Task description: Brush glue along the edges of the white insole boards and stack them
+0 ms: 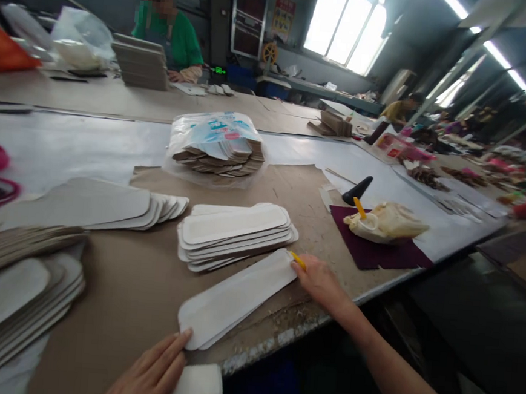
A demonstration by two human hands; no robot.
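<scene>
A long white panel with rounded corners (237,298) lies slantwise near the table's front edge, a second layer showing beneath it. My left hand (152,367) rests with outstretched fingers, its fingertips on the panel's near left corner. Partly under that hand is a smaller white piece (197,386). At the panel's far right end, my right hand (315,278) is closed around a thin yellow stick (298,260), whose tip touches or nearly touches the panel. Just behind lies a stack of similar white panels (237,225).
More stacked pieces (17,305) lie at left. A plastic bag of pieces (216,145) sits behind. At right, a crusted cream container (386,222) with a yellow stick rests on maroon cloth (365,253), near a black cone-shaped object (357,191). Across the table is a person in green (184,39).
</scene>
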